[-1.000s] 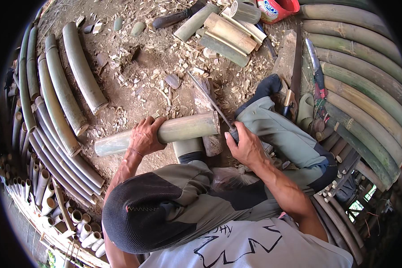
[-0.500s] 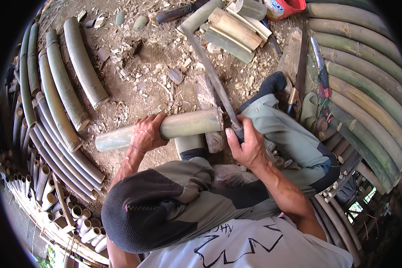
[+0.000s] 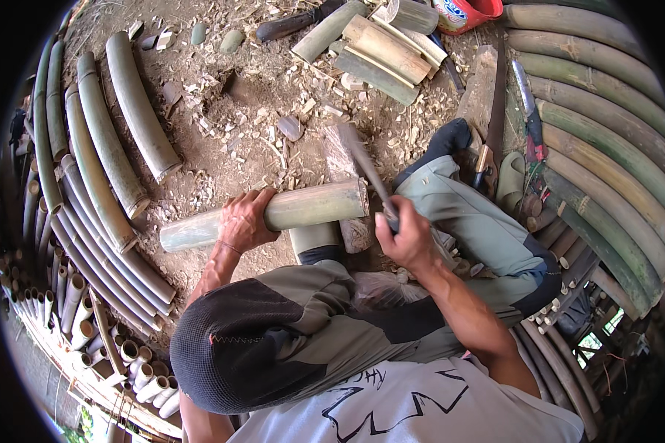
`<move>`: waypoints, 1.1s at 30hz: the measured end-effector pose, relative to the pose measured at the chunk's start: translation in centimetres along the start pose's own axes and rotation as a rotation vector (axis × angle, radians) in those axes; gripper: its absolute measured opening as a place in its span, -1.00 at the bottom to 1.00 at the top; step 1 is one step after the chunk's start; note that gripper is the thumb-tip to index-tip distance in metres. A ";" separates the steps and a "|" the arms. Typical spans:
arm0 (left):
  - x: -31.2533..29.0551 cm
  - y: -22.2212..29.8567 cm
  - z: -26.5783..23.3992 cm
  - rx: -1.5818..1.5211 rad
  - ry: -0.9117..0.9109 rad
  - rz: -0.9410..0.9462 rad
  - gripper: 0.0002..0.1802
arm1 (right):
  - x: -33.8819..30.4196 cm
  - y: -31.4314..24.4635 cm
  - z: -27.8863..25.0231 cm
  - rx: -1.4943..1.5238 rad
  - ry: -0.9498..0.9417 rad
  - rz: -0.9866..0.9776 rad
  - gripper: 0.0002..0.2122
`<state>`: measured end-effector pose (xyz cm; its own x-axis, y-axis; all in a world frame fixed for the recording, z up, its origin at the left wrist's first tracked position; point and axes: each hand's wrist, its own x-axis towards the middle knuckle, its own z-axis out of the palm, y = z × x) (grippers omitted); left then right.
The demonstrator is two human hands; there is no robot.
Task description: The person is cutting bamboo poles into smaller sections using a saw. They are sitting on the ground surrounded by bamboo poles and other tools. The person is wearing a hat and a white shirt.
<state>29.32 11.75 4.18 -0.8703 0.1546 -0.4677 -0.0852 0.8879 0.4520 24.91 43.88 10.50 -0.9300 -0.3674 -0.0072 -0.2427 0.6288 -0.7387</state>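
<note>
A pale green bamboo section lies across a wooden block on the dirt. My left hand grips the bamboo from above, left of its middle. My right hand is closed around the handle of a long chopping knife. The blade is blurred with motion and slants up and left, just past the bamboo's right cut end. My bent legs in grey-green trousers sit just right of and below the bamboo.
Long bamboo poles curve along the left and others along the right. Split bamboo pieces lie at the top, with a red container. A saw and sheathed knife rest at right. Chips litter the ground.
The knife blade has swung down from a high raised reach to near the bamboo's right end. My left hand keeps its hold on the bamboo.
</note>
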 end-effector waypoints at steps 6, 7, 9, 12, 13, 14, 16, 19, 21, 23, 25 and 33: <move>-0.9 0.0 1.4 0.036 0.141 0.023 -0.25 | 1.5 -0.4 -0.3 -0.026 -0.225 0.260 -0.68; -1.2 0.2 1.4 0.060 0.172 0.023 -0.26 | 1.9 -1.4 -0.5 0.064 -0.082 0.124 -0.67; -1.7 0.6 1.7 0.100 0.229 0.021 -0.26 | 1.4 -1.5 -0.6 0.121 0.019 0.041 -0.68; -1.8 1.2 2.3 0.117 0.281 0.028 -0.26 | -0.2 2.0 0.7 -0.155 -0.099 0.029 -0.71; -1.6 1.2 2.3 0.115 0.288 0.026 -0.26 | 0.4 2.4 0.5 -0.181 -0.261 0.207 -0.71; -1.4 1.1 2.4 0.114 0.295 0.026 -0.26 | 0.8 2.7 0.4 -0.207 -0.422 0.386 -0.71; -1.7 0.9 2.5 0.136 0.330 0.031 -0.27 | 1.0 1.2 0.0 -0.119 -0.323 0.304 -0.71; -1.7 0.9 2.7 0.145 0.354 0.035 -0.29 | 2.3 -2.2 -1.1 0.085 -0.086 0.125 -0.70; -2.2 1.1 2.7 0.162 0.349 0.035 -0.32 | 1.7 -2.6 -0.8 0.177 0.059 0.019 -0.70; -2.3 1.3 2.9 0.192 0.395 0.050 -0.31 | -0.2 1.6 0.8 -0.123 -0.251 0.256 -0.70; -2.3 1.2 3.4 0.210 0.427 0.054 -0.29 | -0.2 4.7 0.7 -0.205 -0.407 0.383 -0.71; -3.2 1.4 5.0 0.275 0.547 0.050 -0.22 | 1.3 -0.5 -0.5 0.052 -0.036 -0.019 -0.67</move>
<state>34.43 14.64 2.47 -0.9990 0.0191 0.0393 0.0272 0.9757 0.2172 23.66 43.39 11.21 -0.9147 -0.4038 -0.0164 -0.2445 0.5853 -0.7731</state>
